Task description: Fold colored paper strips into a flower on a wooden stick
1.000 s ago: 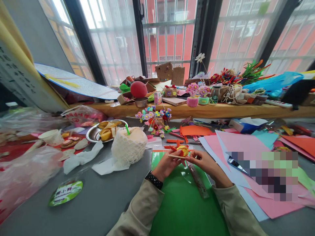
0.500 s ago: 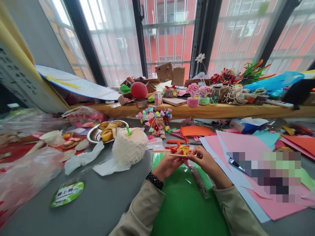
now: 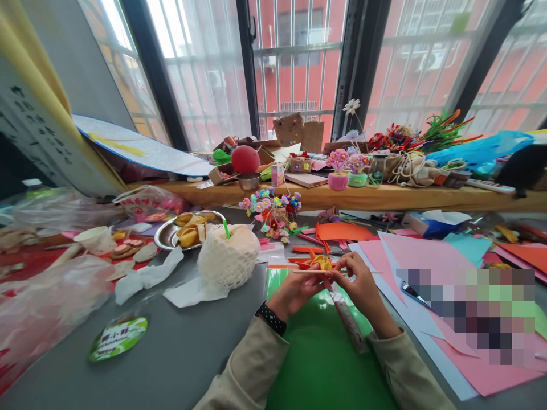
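My left hand (image 3: 294, 291) and my right hand (image 3: 359, 280) meet above a green paper sheet (image 3: 316, 364). Between them they hold a thin wooden stick (image 3: 314, 271) that lies level. Against the stick sits a small orange and yellow paper flower (image 3: 318, 263), pinched by the fingers of both hands. A clear ruler (image 3: 348, 319) lies on the green sheet under my right wrist. Strips of orange paper (image 3: 306, 249) lie just beyond the flower.
A coconut in white foam net (image 3: 226, 256) with a green straw stands left of my hands. A metal plate (image 3: 168, 239) with peels is behind it. Pink and blue sheets (image 3: 419, 256) spread to the right. A wooden sill (image 3: 384, 196) carries craft flowers.
My right hand has slid along the stick toward the flower and closed in on it. The view has shifted slightly down and right.
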{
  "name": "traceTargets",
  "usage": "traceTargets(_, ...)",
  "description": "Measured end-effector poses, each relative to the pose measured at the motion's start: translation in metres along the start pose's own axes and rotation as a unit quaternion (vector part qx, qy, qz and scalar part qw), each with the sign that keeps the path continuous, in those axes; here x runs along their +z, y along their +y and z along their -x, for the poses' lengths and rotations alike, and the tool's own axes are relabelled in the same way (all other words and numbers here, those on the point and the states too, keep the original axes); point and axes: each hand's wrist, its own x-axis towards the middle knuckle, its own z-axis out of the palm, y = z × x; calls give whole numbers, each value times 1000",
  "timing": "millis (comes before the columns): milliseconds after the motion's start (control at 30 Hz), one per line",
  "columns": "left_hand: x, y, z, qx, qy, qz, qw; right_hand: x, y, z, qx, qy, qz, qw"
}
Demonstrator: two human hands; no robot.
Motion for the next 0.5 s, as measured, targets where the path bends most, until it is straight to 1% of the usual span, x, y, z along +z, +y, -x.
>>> traceTargets(133, -1, 0, -2, -5, 9, 33, 999, -1, -2, 0, -29, 15, 16, 999)
traceTargets(233, -1, 1, -3, -18, -17, 36, 999, -2, -5, 1, -48, 30, 41, 998)
traceTargets(333, 0, 3, -1, -17, -32, 23, 999, -2, -10, 4, -71, 54, 77, 993)
traceTargets(433, 1, 4, 0, -6, -28, 22, 999, -2, -13, 6, -86, 76, 112, 987)
traceTargets(500, 2, 4, 0, -4, -21, 22, 1000, -1, -13, 6, -88, 79, 112, 987)
